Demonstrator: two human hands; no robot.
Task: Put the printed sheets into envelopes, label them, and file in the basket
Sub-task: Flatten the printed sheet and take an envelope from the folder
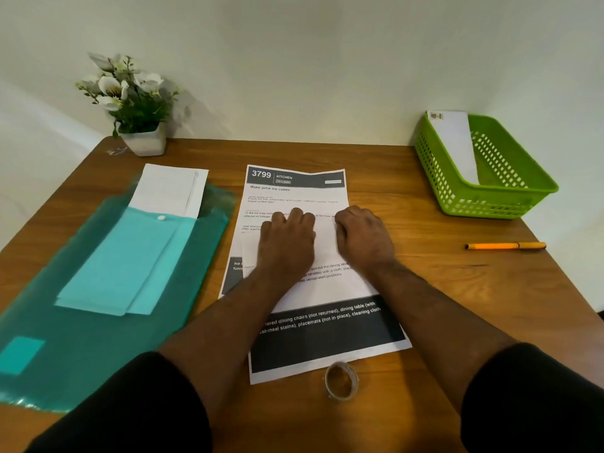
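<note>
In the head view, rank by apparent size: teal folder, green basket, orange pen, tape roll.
1. teal folder
2. green basket
3. and 4. orange pen and tape roll: unsure; the pen is longer, the roll nearer the camera.

A brown wooden tabletop point(425, 197) carries a translucent teal plastic folder point(81, 338), printed white paper sheets point(327, 322), a green perforated plastic basket point(457, 191), an orange pen point(505, 246), a tape roll point(341, 380) and a white potted flower plant point(143, 142).
</note>
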